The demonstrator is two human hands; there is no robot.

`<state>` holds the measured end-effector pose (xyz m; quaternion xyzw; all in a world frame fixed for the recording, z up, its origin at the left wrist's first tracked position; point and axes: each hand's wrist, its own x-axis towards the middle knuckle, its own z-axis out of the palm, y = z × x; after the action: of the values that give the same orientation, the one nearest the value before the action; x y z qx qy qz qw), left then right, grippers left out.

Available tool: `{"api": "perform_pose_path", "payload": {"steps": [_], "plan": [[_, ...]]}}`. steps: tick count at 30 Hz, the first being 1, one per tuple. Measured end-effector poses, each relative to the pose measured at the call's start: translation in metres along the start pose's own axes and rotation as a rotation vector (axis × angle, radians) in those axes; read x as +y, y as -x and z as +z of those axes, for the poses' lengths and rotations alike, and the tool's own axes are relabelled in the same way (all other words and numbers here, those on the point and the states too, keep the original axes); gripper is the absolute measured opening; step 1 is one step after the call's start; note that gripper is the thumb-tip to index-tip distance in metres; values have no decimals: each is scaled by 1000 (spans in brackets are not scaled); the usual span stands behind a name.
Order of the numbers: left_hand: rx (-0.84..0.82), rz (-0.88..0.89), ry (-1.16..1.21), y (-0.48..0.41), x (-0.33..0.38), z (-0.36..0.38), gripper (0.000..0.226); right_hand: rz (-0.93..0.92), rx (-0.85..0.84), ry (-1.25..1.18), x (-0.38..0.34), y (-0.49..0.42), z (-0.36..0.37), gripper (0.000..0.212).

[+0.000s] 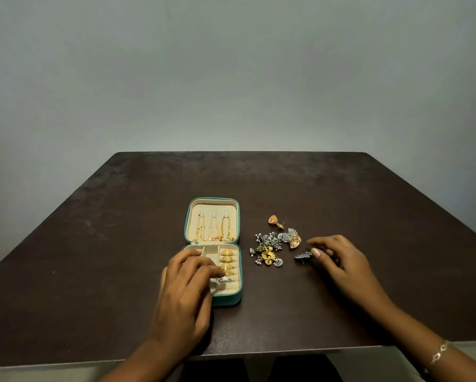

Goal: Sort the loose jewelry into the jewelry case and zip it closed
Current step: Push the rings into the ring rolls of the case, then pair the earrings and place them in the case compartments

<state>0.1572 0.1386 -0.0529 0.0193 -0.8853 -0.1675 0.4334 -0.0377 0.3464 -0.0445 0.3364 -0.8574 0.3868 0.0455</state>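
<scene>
Right hand [341,263] rests low on the table [121,216], its thumb and fingertips closed in a pinch on a silver earring [303,256] lifted off the edge of the pile [270,248]. I'd guess one piece is taken alone so its post doesn't drag the tangled ones along. A bracelet [439,352] sits on that wrist.

Left hand [186,288] lies over the near half of the case [226,301], fingers bent down into the small left compartments, their tips just beside a silver ring [226,279]. Whether it grips anything or only steadies the case, I cannot tell; steadying seems likely, since a light case would slide when something is pressed into it.

The case lies open flat, hinge across the middle. Its far half, the lid [187,224], holds three gold chains [213,230] hanging from hooks, their ends gathered at the bottom edge. The near half has a ring roll on the right with four gold rings [227,261] slotted in a row and the silver ring below them. What the left compartments contain is hidden by the hand.

Most earrings remain loose in the pile between case and right hand; one gold earring [275,221] lies apart, farther back. The zip is not yet started.
</scene>
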Motion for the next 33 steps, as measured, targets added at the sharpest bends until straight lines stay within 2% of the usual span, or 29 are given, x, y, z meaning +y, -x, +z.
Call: {"api": "perform_pose_path", "payload": {"steps": [4,8,12,14,18,20,22,24,27,33], "plan": [[-3,20,-29,-1,3,-1,25,-9,-48,125,0,-8,5,20],[-15,58,-30,-3,10,-2,25,7,-111,143,-3,-8,5,19],[-112,140,146,-5,39,6,26,0,-102,75,-4,-6,1,9],[-190,94,289,-6,56,15,23,5,-86,-4,-4,-5,0,10],[-271,-216,555,-10,73,33,21,72,-94,-313,-13,1,0,11],[-272,-355,641,-11,75,39,27,96,-106,-508,-20,6,5,13],[-264,-450,674,-11,75,44,43,125,-124,-699,-27,11,11,15],[-259,-475,656,-10,75,46,53,160,-158,-834,-33,15,17,14],[-244,-414,599,-8,73,48,55,163,-211,-905,-38,20,22,12],[-262,-381,563,-5,71,50,53,51,-280,-912,-40,23,19,35]]}}
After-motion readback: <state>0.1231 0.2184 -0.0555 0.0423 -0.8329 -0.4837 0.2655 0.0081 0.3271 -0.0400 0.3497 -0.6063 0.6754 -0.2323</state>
